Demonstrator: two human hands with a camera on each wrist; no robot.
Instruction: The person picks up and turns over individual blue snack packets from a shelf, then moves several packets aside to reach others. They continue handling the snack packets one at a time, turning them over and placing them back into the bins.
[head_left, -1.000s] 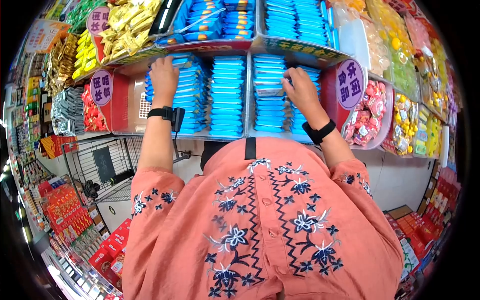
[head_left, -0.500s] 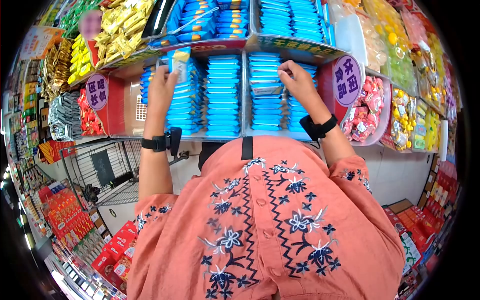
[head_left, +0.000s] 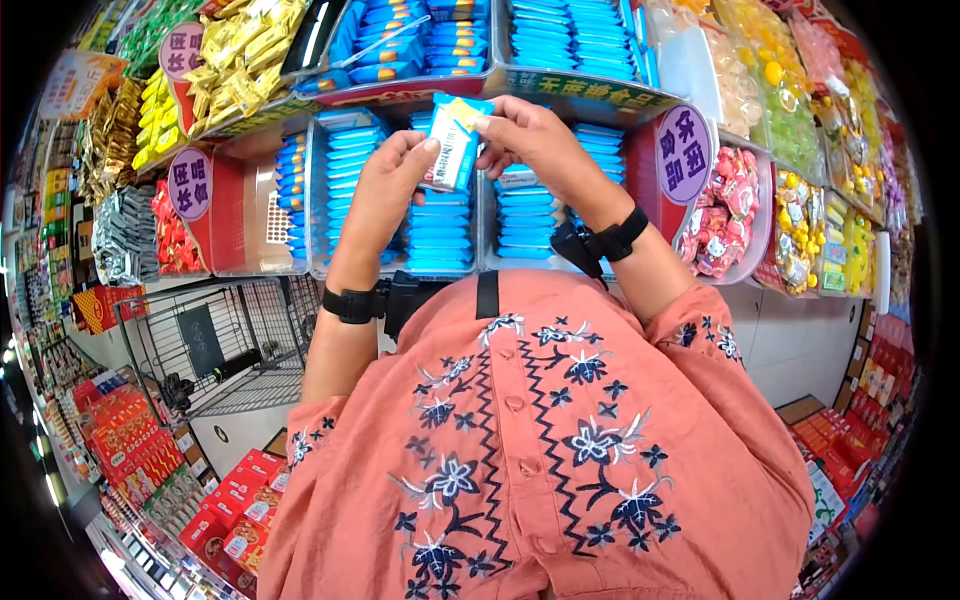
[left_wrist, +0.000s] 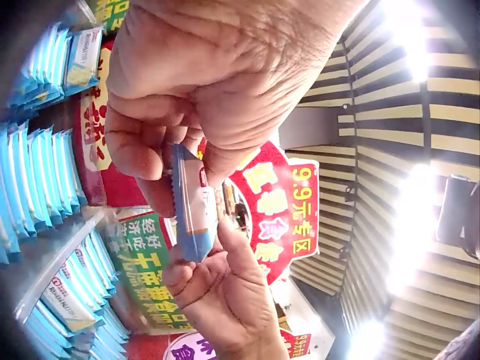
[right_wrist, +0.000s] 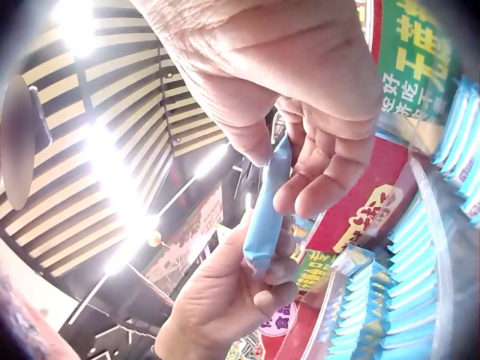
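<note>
Both hands hold one small blue-and-white snack packet (head_left: 452, 148) up over the bins, seen in the head view. The left hand (head_left: 388, 180) pinches its lower left side between thumb and fingers. At its upper right edge, the right hand (head_left: 545, 150) grips the packet. Seen from the left wrist, the packet (left_wrist: 193, 206) stands between the left hand (left_wrist: 217, 75) above and the right hand (left_wrist: 229, 300) below. In the right wrist view the packet (right_wrist: 268, 210) shows its blue side, pinched by the right hand (right_wrist: 292, 90) and the left hand (right_wrist: 217, 292).
Rows of blue packets (head_left: 440, 235) fill divided bins below the hands. Yellow packets (head_left: 245, 60) lie upper left, pink candies (head_left: 722, 215) in a tub at right. A shopping cart (head_left: 235, 345) stands lower left; red boxes (head_left: 215, 520) are beyond it.
The left hand has lifted a packet out of the left bin and brought it rightward to the middle. The right hand has moved left from the right bin and taken hold of it too.
</note>
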